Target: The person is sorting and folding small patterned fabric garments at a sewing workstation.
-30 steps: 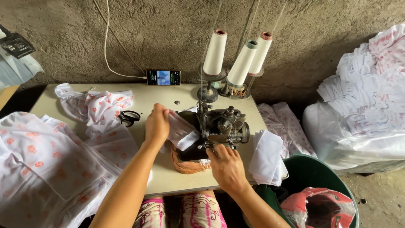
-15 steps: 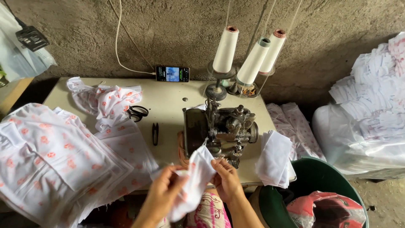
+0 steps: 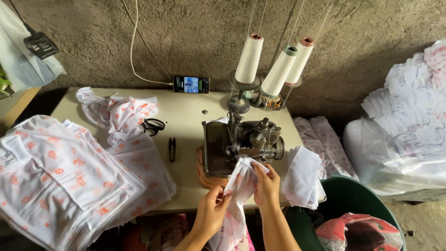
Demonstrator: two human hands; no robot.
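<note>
Your right hand (image 3: 267,186) had the top edge of the printed white cloth piece (image 3: 239,186) pinched and pushed up against the front of the sewing machine (image 3: 241,144), fingertips right at the foot area. Your left hand (image 3: 211,211) was clenched on the same piece lower down and to the left, near the table (image 3: 186,121) edge. So the cloth ran long-axis from your left hand up and right to the machine, with its tail hanging below the table edge between your arms. The right hand was the nearer one to the needle end; whether the cloth was actually under the foot, I couldn't tell, since your fingers covered it.

Around it:
- plain white folded pieces (image 3: 302,179) lay just right of the machine, overhanging the table edge, close beside your right wrist.
- green bin (image 3: 348,200) sat below those.
- thread snips (image 3: 172,148) lay left of the machine, well clear of both hands.
- big stack of printed pieces (image 3: 60,176) was on the left end of the table.
- three thread cones (image 3: 278,69) stood behind the machine; a phone (image 3: 191,84) leaned at the wall.

Nothing stood between the cloth and the machine.
</note>
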